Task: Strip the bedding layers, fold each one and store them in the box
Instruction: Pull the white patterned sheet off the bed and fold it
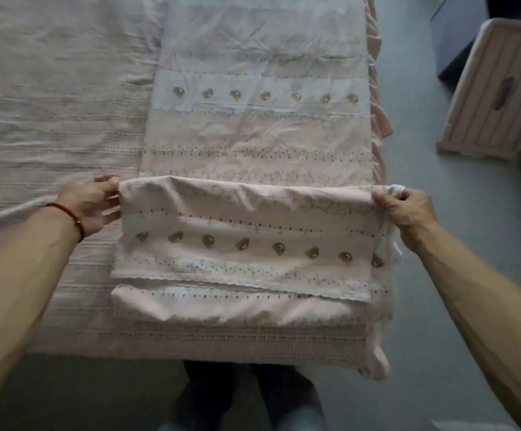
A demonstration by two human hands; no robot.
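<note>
A pale pink sheet (253, 126) printed with rows of small bears and dots lies in a long strip along the right side of the bed. Its near end is doubled over into a folded flap (246, 231). My left hand (92, 205) pinches the flap's left corner at the fold line. At the flap's right corner, my right hand (408, 209) grips the cloth, fingers curled round it. Both hands hold the fold a little above the strip. No open box shows in view.
Under the sheet a pink woven bed cover (50, 119) spreads across the bed to the left. A pink ribbed lid or tray (495, 88) lies on the grey floor (470, 275) at the right, next to a dark piece of furniture (452, 42). My legs stand at the bed's foot.
</note>
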